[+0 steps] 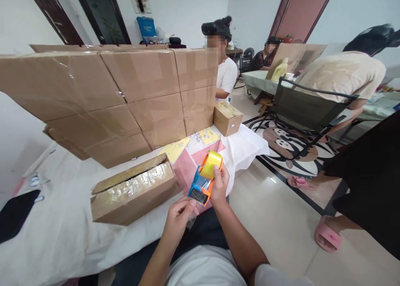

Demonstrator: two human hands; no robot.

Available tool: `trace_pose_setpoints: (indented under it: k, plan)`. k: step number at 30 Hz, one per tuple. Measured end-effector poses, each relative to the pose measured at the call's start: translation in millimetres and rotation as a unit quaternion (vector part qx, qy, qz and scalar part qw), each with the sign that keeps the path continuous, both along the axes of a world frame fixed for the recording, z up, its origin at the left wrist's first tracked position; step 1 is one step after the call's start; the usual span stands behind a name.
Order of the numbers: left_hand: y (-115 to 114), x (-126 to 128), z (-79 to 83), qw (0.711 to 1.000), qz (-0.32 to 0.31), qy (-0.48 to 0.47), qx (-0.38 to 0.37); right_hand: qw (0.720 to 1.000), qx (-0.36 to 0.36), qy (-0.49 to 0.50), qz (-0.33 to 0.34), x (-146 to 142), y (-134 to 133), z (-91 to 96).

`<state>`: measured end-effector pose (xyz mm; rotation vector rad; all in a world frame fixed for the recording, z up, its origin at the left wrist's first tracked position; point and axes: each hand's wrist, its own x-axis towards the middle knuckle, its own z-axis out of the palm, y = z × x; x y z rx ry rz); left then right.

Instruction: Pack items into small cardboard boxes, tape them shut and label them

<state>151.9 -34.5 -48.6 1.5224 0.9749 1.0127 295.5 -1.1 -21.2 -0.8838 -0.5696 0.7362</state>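
Right hand [220, 185] gripping tape dispenser [202, 183], left hand [178, 216] pinching tape [191, 221], white tablecloth [68, 232], cardboard boxes [142, 79], tiled floor [278, 232]

So yeah, the left hand [178, 216] and right hand [220, 185] are both bare, forearms too. Below them there's a pale shirt [203, 267], whitish to light grey, with a matching short sleeve [276, 276] past the right forearm. Right under the hands it's dark bottoms [208, 232], navy or black, can't tell.

I record my tape dispenser [202, 182] as blue and orange, its roll [210, 165] yellow; cartons [140, 75] brown; tablecloth [248, 143] white, patterned pink and yellow.
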Motion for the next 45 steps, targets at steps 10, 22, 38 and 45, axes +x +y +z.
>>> trace_pose_setpoints:
  k: [10, 22, 38, 45]
  plan:
    - [6, -4, -5.4, 1.0, -0.008, -0.001, 0.017, 0.989, -0.08, 0.12, 0.039, -14, 1, -11.8]
    - [5, -6, -12.0, 0.997, -0.029, -0.07, -0.021, 0.981, -0.099, 0.16, 0.041, -15, 4, -13.0]
    - [0, -2, 1.7, 0.995, 0.005, 0.032, 0.094, 0.982, -0.127, 0.131, 0.04, -13, 7, -6.2]
    - [2, -2, 4.7, 0.991, -0.001, 0.015, 0.129, 0.979, -0.142, 0.138, 0.049, -10, 9, -0.6]
